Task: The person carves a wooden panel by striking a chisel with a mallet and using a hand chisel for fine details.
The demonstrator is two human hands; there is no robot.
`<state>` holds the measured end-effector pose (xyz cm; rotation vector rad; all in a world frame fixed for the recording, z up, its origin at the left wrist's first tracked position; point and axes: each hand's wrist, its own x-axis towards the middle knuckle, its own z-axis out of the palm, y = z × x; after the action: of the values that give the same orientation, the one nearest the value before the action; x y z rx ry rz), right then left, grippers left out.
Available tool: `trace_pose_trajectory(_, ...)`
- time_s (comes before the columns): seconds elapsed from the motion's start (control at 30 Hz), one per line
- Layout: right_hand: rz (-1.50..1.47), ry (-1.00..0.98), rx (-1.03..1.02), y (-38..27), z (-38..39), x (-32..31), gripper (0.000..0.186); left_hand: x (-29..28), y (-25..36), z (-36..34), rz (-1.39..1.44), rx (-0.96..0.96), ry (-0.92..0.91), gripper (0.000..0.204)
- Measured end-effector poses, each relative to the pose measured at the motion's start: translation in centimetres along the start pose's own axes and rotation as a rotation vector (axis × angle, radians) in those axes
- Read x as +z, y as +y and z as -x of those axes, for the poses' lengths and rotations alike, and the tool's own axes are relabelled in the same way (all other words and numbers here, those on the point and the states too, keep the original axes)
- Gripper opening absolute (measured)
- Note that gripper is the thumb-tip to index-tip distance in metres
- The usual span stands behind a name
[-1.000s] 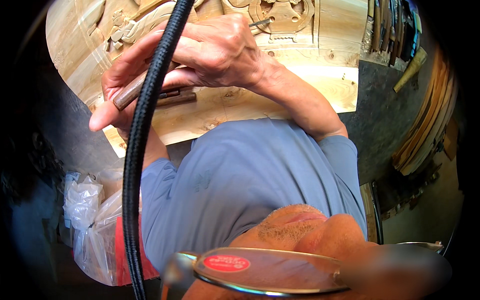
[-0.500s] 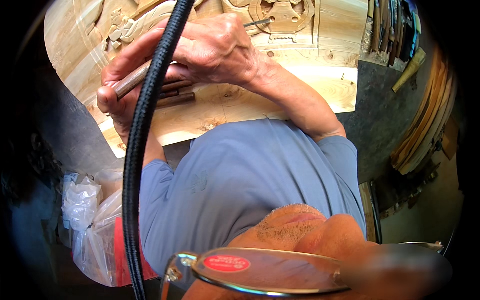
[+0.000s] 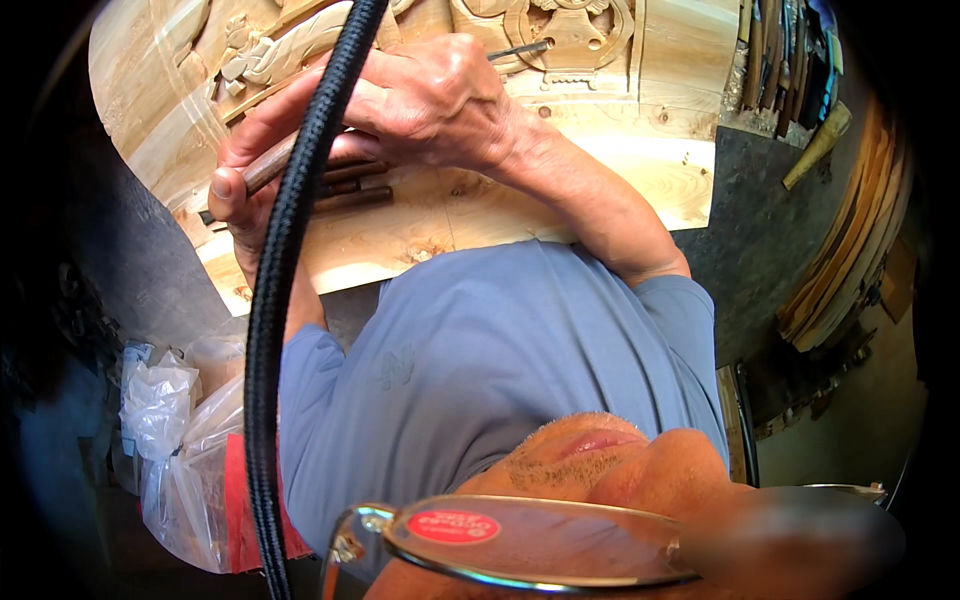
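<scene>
A carving chisel [image 3: 268, 167] with a brown wooden handle slants up and to the right. My right hand [image 3: 425, 105] is closed over its middle, palm down. The thin metal blade comes out beyond the knuckles, its tip at a round carved motif [image 3: 580, 38] in the pale wood panel [image 3: 670, 120]. At the handle's rear end, my left hand [image 3: 243, 212] grips with the thumb up; its other fingers are partly hidden by a black braided cable. Beneath my hands, several dark-handled tools [image 3: 352, 199] lie on the pale wood.
The black cable [image 3: 275, 300] hangs across the view. More carved relief [image 3: 265, 65] spreads along the far left. Many hand tools [image 3: 780, 65] stand or lie at the far right, beside a yellowish wooden piece [image 3: 818, 148] and stacked curved boards [image 3: 850, 240]. A clear plastic bag [image 3: 185, 480] sits lower left.
Both hands and the chisel have shifted slightly to the right, the blade tip with them. The left thumb sits a little higher, and a dark metal tip now shows beside it.
</scene>
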<state>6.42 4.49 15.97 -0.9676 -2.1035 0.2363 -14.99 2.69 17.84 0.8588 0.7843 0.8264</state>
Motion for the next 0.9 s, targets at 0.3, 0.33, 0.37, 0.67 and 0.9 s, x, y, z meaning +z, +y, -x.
trace_pose_trajectory(0.3,0.107,-0.08,-0.075,0.3,0.7,-0.4,0.04,0.6,-1.3,0.1,0.135,0.043,-0.049,0.1)
trace_pose_trajectory(0.33,0.082,-0.027,-0.092,0.5,0.9,0.1,0.039,0.5,-1.7,0.3,0.144,0.047,-0.058,0.098)
trace_pose_trajectory(0.37,0.084,-0.037,-0.102,0.5,1.0,0.0,0.036,0.9,-1.6,0.5,0.16,0.049,-0.067,0.093)
trace_pose_trajectory(0.67,0.174,0.004,-0.196,-1.3,1.3,-1.0,0.025,0.9,-1.1,0.7,0.191,0.099,-0.14,0.091)
trace_pose_trajectory(0.9,0.053,0.059,-0.193,-1.4,2.0,-1.1,0.03,2.5,-0.1,0.5,-0.02,0.004,-0.058,0.091)
